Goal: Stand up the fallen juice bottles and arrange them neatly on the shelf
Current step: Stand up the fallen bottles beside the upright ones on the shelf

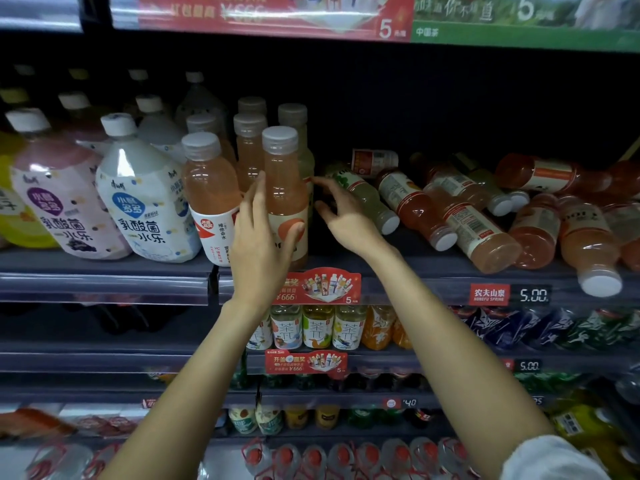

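shelf (pixel 433 263) dim (shop aisle) | left hand (pixel 258 237) grips upright bottle (pixel 284 188) | right hand (pixel 343 213) spread, empty

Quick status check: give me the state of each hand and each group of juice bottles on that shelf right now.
left hand: fingers straight against the front upright bottle, thumb round its label
right hand: open, fingers spread, holding nothing, near the fallen pale green bottle
front upright bottle: standing, cap on
upright bottles behind: standing in rows
pale green bottle: lying down
fallen juice bottles: lying in a heap
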A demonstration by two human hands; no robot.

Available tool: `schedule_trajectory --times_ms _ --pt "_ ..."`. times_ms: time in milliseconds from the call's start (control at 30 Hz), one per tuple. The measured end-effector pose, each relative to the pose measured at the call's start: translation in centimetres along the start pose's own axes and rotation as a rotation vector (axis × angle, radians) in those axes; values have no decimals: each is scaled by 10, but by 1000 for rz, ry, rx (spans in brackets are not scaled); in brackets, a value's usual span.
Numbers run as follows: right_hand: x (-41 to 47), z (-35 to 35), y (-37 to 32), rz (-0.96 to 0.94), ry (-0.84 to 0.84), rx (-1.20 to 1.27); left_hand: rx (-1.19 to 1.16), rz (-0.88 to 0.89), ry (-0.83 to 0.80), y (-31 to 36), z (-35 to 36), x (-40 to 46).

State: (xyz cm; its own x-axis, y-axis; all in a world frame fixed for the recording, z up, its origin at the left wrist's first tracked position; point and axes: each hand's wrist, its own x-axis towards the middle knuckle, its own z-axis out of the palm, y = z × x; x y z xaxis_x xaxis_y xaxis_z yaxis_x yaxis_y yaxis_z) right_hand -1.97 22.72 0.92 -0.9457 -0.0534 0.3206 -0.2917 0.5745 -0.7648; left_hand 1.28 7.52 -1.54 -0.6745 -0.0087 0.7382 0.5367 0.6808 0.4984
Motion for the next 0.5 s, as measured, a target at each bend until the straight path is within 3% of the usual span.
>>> schedule_trajectory --times_ms 67,167,233,333,400,500 --pt "-2 -10 4 -41 -5 -126 13 -8 7 1 2 -1" --pt "-8 -30 16 -29 123 -579 -4 -48 53 6 5 -4" --pt "-14 -45 30 9 145 -848 -20 -56 164 15 8 -11" --pt "-19 -58 46 45 79 -1040 -50 59 316 25 12 -22" --pt "-19 -62 53 45 9 -1118 -38 153 286 32 17 -26" --pt "-23 -67 59 10 -22 -1118 -34 162 110 43 25 -25"
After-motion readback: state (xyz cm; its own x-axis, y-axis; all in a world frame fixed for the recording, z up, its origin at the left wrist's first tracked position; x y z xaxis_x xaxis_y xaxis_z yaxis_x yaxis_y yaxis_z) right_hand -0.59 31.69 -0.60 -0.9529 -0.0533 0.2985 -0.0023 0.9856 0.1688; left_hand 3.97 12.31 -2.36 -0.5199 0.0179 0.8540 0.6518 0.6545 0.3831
